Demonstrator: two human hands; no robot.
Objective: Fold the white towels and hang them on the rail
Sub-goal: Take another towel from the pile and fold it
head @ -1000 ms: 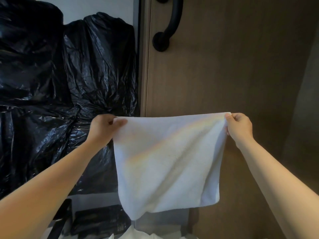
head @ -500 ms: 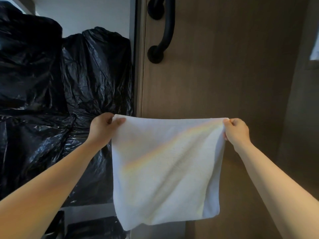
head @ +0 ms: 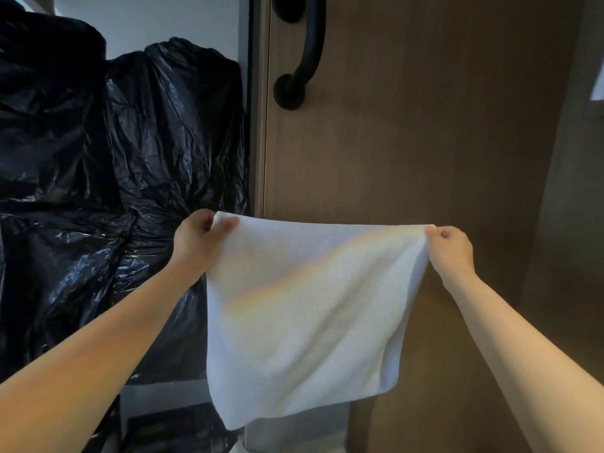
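Note:
A white towel (head: 304, 315) hangs stretched in the air between my hands, its lower edge loose and slanting down to the left. My left hand (head: 196, 238) pinches its upper left corner. My right hand (head: 452, 248) pinches the upper right corner. A black curved rail (head: 310, 44) is fixed on the wooden door panel (head: 425, 125) above the towel, a good way higher than my hands.
Large black plastic bags (head: 114, 158) are piled at the left, close to my left arm. A white wall (head: 163, 21) shows behind them. Dark objects (head: 176, 429) lie low beneath the towel. A pale patch (head: 598, 83) sits at the right edge.
The view has tilted upward, so more of the black rail shows and the white things at the bottom have left the view. Both hands keep their grip on the stretched towel.

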